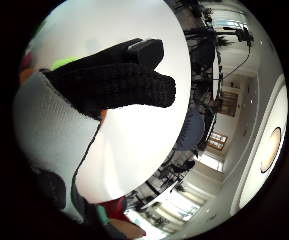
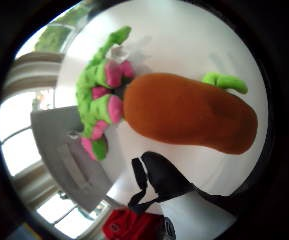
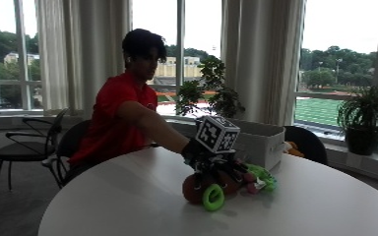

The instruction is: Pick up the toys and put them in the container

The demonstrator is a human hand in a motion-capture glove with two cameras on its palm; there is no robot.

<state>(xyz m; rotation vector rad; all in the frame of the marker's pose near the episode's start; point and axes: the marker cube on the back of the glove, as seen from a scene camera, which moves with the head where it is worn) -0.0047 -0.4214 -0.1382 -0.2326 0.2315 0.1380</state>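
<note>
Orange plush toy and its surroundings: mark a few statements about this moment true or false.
1. The orange plush toy lies on the white table. True.
2. The green and pink plush toy is inside the container. False: it lies on the table beside the orange toy.
3. The gloved right hand is over the toys. True.
4. The container is red. False: it is pale grey.
5. The container stands behind the toys, toward the window. True.

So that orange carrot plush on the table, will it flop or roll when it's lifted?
The orange carrot plush looks soft and stuffed, so probably light and squashy. Its rounded body could roll a little on the smooth white table. Its green leaves would likely flop.
</note>
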